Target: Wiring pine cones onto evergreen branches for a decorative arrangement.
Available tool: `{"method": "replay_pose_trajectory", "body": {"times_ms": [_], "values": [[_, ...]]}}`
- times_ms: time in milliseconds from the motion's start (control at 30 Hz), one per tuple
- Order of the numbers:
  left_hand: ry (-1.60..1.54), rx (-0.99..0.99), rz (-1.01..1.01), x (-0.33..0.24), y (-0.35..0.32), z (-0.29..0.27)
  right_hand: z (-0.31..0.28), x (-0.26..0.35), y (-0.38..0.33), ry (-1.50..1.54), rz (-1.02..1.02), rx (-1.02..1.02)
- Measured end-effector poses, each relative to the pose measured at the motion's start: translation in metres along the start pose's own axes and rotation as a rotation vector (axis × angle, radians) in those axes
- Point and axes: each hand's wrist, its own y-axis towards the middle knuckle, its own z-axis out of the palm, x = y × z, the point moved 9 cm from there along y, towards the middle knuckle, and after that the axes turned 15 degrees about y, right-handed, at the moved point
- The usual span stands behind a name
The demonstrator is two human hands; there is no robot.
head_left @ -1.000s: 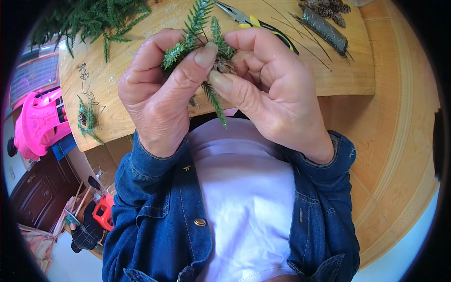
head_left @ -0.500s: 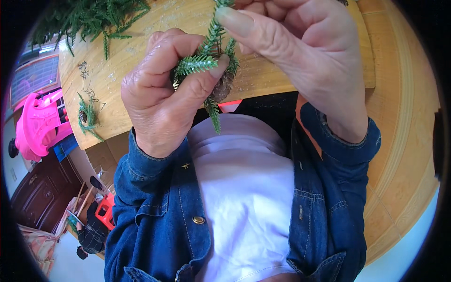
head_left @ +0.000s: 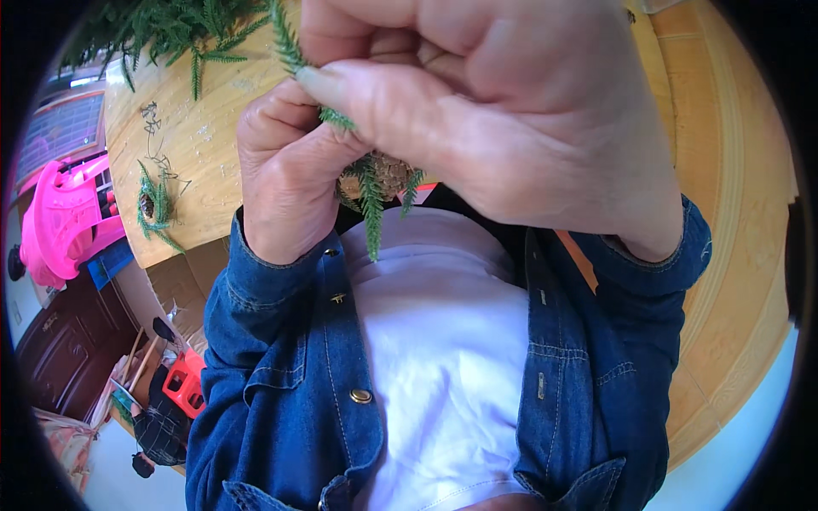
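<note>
My left hand [head_left: 294, 166] is closed, thumb and fingers pinching a bunch of green evergreen sprigs [head_left: 371, 200]. A brown pine cone [head_left: 394, 177] hangs in the bunch beneath my hands, with needled tips pointing down on either side of it. My right hand [head_left: 511, 128] reaches across in front of the left, its thumb and fingers pinched on an upright green sprig [head_left: 285, 38] at the top of the bunch. Much of the bunch, where the sprigs meet, is hidden behind the right hand.
A heap of green sprigs [head_left: 183, 34] lies at the far left of the wooden table [head_left: 200, 157]. Nearer the left edge are another sprig-and-cone bunch [head_left: 151, 204] and thin dark wire [head_left: 151, 119]. A pink plastic chair [head_left: 60, 221] and a person [head_left: 160, 426] are to the left.
My right hand has moved left and nearer, crossing over the left hand, and the upper sprig now leans to the left. More of the bunch is covered.
</note>
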Motion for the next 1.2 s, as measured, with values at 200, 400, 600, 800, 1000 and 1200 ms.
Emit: {"method": "replay_pose_trajectory", "body": {"times_ms": [200,400,600,800,1000,1200], "values": [[-0.051,0.014,-0.133,0.012,0.006,-0.014,0.006,-0.004,0.010,-0.089,0.048,0.060],[0.028,-0.033,-0.209,0.007,0.005,-0.013,0.021,-0.035,0.000,0.139,0.343,-0.038],[0.040,0.002,-0.196,0.004,0.008,-0.015,0.031,-0.052,0.000,0.273,0.186,0.073],[0.010,0.000,-0.224,0.005,0.009,-0.017,0.036,-0.052,0.001,0.390,0.250,0.027],[0.006,0.041,-0.217,0.008,0.013,-0.021,0.034,-0.055,0.005,0.439,0.266,-0.012],[-0.194,0.026,-0.307,0.018,0.013,-0.024,0.037,-0.022,0.011,0.022,0.002,0.078]]}}
